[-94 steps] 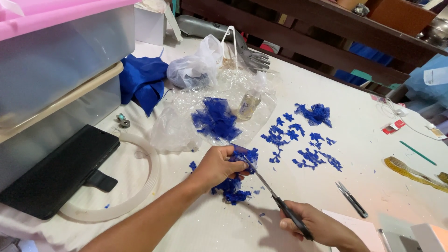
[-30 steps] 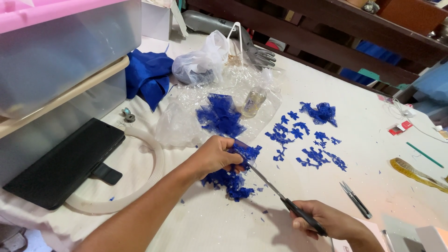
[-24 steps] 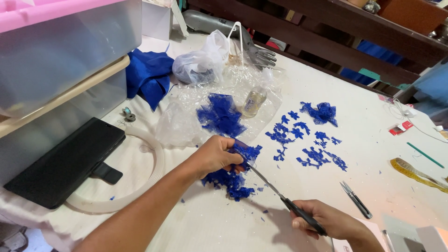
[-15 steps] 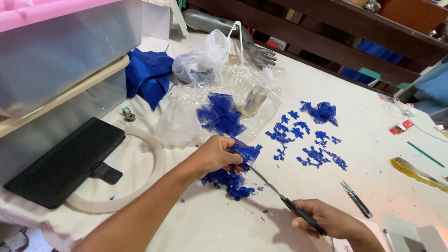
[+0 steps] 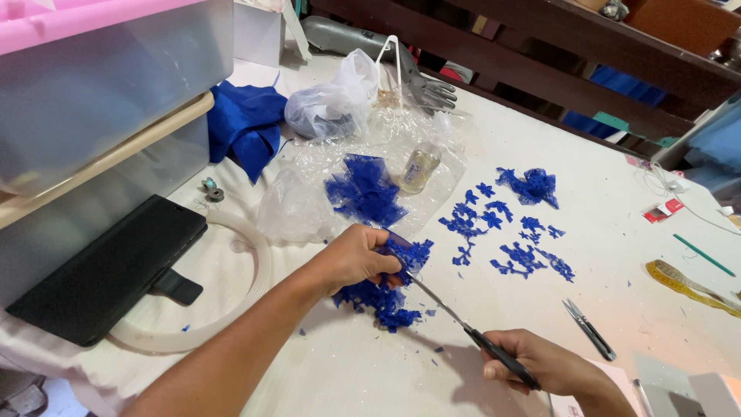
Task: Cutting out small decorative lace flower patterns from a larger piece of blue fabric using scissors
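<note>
My left hand (image 5: pixel 351 259) pinches a piece of blue lace (image 5: pixel 407 252) just above a small heap of blue lace scraps (image 5: pixel 380 300) on the white table (image 5: pixel 587 181). My right hand (image 5: pixel 549 363) grips the black handles of a pair of scissors (image 5: pixel 463 328), whose thin blades reach up-left into the held lace beside my left fingers. Several cut blue lace flowers (image 5: pixel 505 232) lie spread on the table beyond the scissors. More blue lace (image 5: pixel 363 189) rests on crinkled clear plastic (image 5: pixel 309 193).
A small glass bottle (image 5: pixel 421 166), a white plastic bag (image 5: pixel 332 104) and folded blue cloth (image 5: pixel 243 127) lie at the back. A black wallet case (image 5: pixel 108 266) sits on a white hoop (image 5: pixel 251 270) at left, below clear storage bins (image 5: pixel 100 85). Small snips (image 5: pixel 588 330) and a yellow tape measure (image 5: pixel 687 286) lie right.
Both hands stay in nearly the same place. The scissors remain at the held lace, with only slight shifts of the blades and right hand.
</note>
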